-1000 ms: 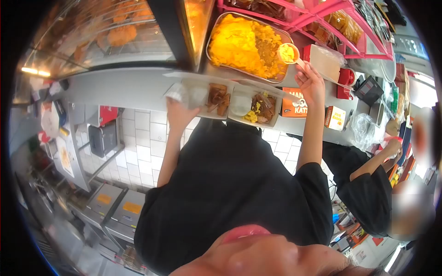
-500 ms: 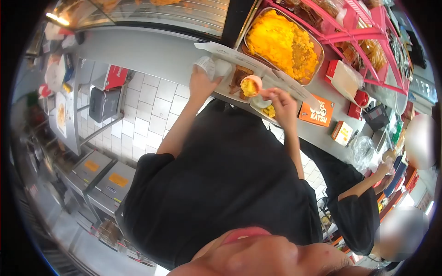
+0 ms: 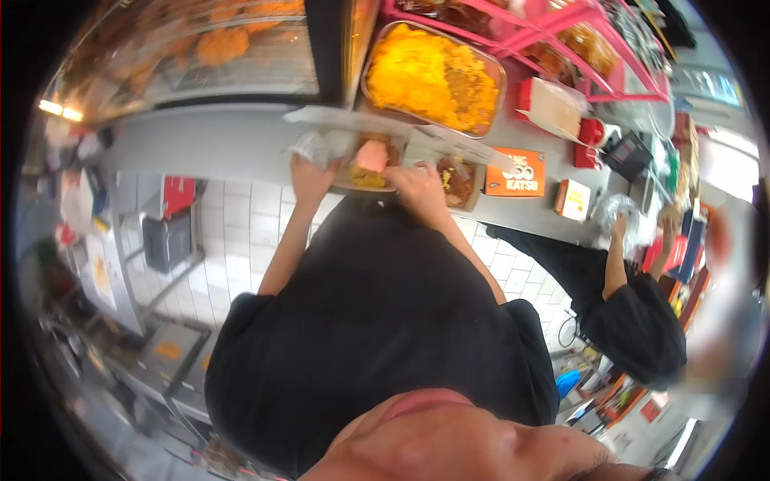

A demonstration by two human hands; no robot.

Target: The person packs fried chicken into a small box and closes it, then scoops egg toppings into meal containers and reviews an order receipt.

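Two open takeaway boxes stand side by side at the counter's near edge. My right hand (image 3: 419, 186) is closed around the handle of a pink scoop (image 3: 372, 156), tipped over the left box (image 3: 340, 178). Yellow shredded food (image 3: 368, 178) lies below the scoop in that box. The right box (image 3: 475, 186) holds brown pieces with yellow bits. At the left box's left end, my left hand (image 3: 311, 178) is closed on a whitish, cup-like item (image 3: 311, 147). A metal tray (image 3: 500, 88) of yellow shredded food sits behind the boxes.
An orange box (image 3: 514, 173) and a small white-and-orange box (image 3: 573, 200) stand right of the takeaway boxes. Pink racks (image 3: 561, 40) rise at the back right, a glass display case (image 3: 233, 56) at the back left. A co-worker (image 3: 634, 321) in black works at the right.
Since one second ago, the scoop has moved from the tray to the left box and been tipped, and yellow food now lies there. The left hand still holds the whitish item.
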